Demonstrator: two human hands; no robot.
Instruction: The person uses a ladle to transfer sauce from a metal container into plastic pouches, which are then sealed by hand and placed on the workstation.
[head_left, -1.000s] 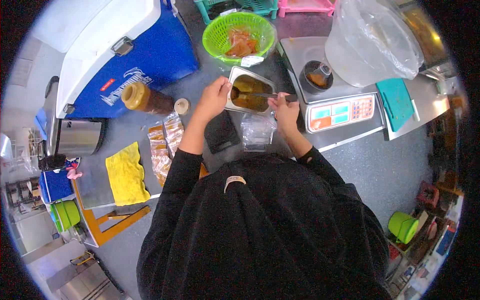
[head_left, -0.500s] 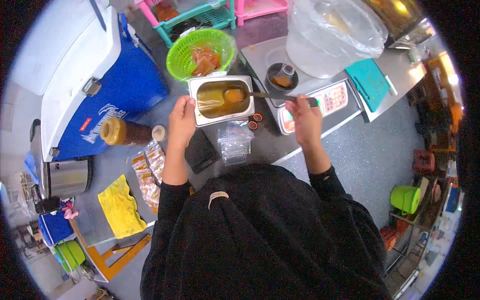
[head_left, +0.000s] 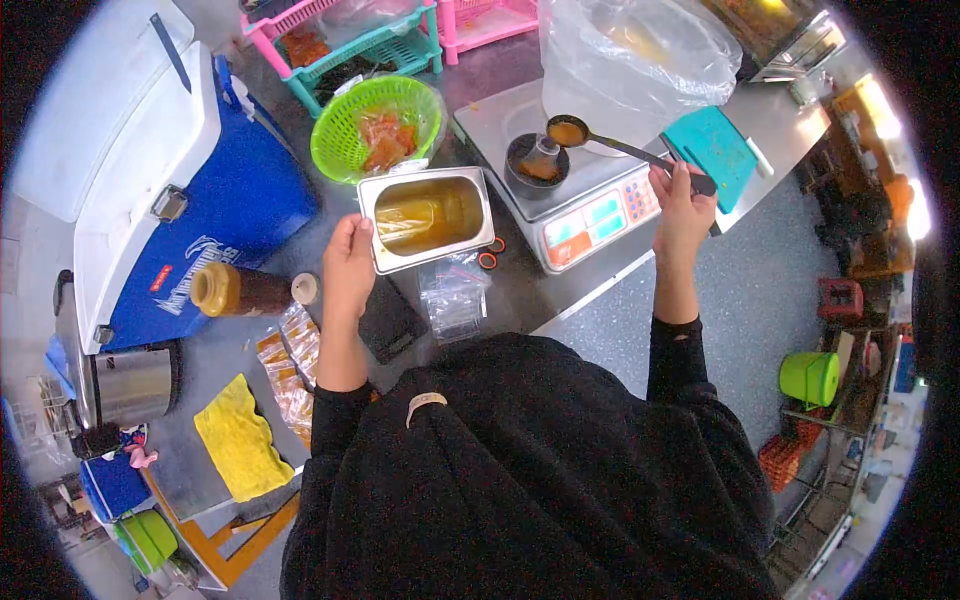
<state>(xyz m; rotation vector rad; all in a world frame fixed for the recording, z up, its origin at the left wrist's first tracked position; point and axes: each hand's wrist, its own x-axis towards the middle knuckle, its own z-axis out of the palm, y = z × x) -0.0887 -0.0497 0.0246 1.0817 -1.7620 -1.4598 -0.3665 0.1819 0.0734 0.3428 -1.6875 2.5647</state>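
My left hand (head_left: 348, 265) grips the left rim of a steel rectangular pan (head_left: 383, 262) that holds amber liquid. In my right hand (head_left: 683, 215) is the dark handle of a ladle (head_left: 625, 149). The ladle's bowl carries brown liquid and hangs just over a small dark bowl (head_left: 517, 150), which has a clear plastic bag (head_left: 543, 160) inside with some brown liquid in it. That bowl stands on the plate of a digital scale (head_left: 597, 222). Below the pan lie empty clear bags (head_left: 453, 300) and orange-and-black rings (head_left: 488, 260).
A green basket (head_left: 328, 150) with packed bags stands behind the pan. On the left are a blue cooler (head_left: 240, 190), a sauce bottle (head_left: 240, 290), filled sachets (head_left: 288, 375) and a yellow cloth (head_left: 243, 440). A large clear bag (head_left: 640, 70) and teal board (head_left: 712, 150) lie beyond the scale.
The ladle has come up out of the pan and moved right to the small bowl on the scale, with liquid in it. My left hand still holds the pan.
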